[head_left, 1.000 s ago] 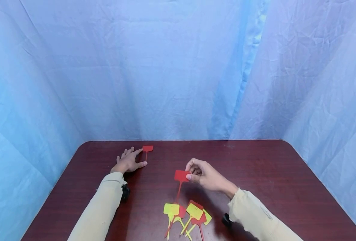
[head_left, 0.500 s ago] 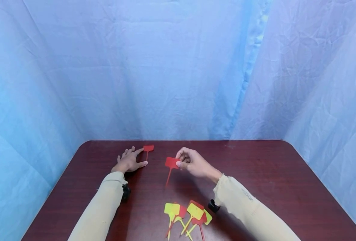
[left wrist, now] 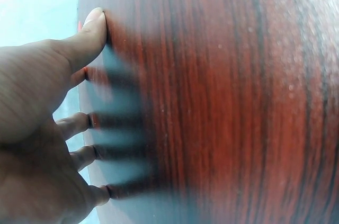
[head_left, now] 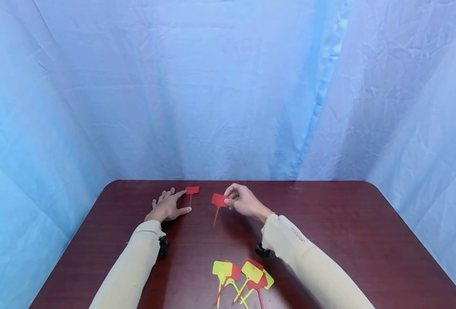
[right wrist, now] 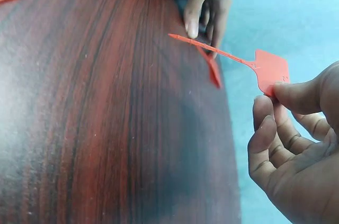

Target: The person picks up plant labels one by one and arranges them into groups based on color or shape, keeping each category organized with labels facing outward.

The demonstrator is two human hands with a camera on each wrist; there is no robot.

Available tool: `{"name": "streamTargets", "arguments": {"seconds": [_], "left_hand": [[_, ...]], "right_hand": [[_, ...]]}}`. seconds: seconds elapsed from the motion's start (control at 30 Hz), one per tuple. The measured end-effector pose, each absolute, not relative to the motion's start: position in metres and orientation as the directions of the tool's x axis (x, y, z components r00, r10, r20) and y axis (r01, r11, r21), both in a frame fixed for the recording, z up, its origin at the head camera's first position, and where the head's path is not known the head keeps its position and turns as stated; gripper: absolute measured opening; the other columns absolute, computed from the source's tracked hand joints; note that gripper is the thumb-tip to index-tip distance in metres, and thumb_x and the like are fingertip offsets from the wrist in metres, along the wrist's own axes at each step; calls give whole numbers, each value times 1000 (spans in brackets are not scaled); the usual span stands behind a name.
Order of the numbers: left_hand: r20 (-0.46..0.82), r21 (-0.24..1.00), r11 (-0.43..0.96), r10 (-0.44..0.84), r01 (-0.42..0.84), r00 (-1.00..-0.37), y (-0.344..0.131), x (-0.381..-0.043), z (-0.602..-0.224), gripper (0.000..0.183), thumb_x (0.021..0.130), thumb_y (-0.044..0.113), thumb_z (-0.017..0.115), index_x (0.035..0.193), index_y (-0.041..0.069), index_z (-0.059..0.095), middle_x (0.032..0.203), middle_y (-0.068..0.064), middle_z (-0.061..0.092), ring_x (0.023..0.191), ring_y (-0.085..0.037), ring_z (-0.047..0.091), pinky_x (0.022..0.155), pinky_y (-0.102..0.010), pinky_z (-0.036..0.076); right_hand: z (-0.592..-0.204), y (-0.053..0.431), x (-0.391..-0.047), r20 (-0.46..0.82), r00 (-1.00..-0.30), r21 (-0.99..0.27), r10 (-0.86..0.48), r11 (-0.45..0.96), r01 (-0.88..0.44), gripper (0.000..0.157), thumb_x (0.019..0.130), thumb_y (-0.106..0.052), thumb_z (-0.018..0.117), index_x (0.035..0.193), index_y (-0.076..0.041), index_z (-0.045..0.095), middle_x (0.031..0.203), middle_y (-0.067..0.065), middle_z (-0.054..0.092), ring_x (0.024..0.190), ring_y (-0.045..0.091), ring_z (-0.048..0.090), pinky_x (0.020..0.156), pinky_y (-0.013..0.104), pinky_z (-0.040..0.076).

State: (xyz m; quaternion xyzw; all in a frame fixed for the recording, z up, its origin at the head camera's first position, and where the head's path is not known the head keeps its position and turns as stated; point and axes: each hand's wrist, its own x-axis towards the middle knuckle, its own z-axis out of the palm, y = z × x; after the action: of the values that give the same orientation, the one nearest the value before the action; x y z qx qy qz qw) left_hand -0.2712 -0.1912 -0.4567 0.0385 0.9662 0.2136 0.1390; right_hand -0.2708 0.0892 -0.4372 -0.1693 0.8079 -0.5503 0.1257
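My right hand (head_left: pixel 245 201) pinches a red plant label (head_left: pixel 219 200) by one side of its flat head, between thumb and fingers. The label's thin pointed stem hangs down above the table; in the right wrist view the held label (right wrist: pixel 273 70) shows small marks on its head. At the far left, my left hand (head_left: pixel 167 207) rests on the table with its fingers spread. Its index finger and thumb touch or nearly touch another red plant label (head_left: pixel 192 190) lying flat by the back edge. The left wrist view shows the left hand's fingertips (left wrist: pixel 96 16) down on the wood.
A loose pile of overlapping yellow plant labels (head_left: pixel 222 268) and red plant labels (head_left: pixel 258 283) lies at the table's near middle. The dark red wooden table (head_left: pixel 328 231) ends at the back against a pale blue curtain (head_left: pixel 228 94), which also hangs at both sides.
My right hand has carried the red plant label from above the pile forward and slightly left, towards the label by the left hand. The left hand has stayed in place.
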Motion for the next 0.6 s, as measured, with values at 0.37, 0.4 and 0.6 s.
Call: {"name": "streamTargets", "arguments": {"seconds": [0.37, 0.4, 0.6], "left_hand": [[-249, 431, 902, 128, 8, -960, -190, -269, -455, 76, 99, 40, 65, 161, 11, 31, 165, -28, 14, 151, -51, 7, 116, -72, 7], [-249, 429, 903, 126, 7, -960, -190, -268, -455, 76, 99, 40, 65, 161, 11, 31, 165, -28, 15, 151, -51, 7, 115, -72, 7], [-242, 422, 906, 122, 8, -963, -190, -268, -457, 75, 99, 39, 65, 160, 11, 32, 164, -29, 16, 150, -51, 8, 115, -73, 8]], "right_hand": [[-448, 71, -289, -60, -940, -874, -337, 473, -113, 6, 97, -2, 66, 103, -3, 63, 85, 8, 67, 82, 36, 68, 68, 32, 54], [-449, 69, -290, -58, -942, -864, -332, 489, -119, 6, 97, -2, 66, 103, -3, 63, 85, 8, 67, 80, 33, 68, 67, 32, 54], [-454, 60, -294, -28, -956, -783, -292, 601, -161, 5, 96, -5, 68, 101, -6, 66, 85, 4, 67, 76, 18, 63, 72, 33, 52]]}}
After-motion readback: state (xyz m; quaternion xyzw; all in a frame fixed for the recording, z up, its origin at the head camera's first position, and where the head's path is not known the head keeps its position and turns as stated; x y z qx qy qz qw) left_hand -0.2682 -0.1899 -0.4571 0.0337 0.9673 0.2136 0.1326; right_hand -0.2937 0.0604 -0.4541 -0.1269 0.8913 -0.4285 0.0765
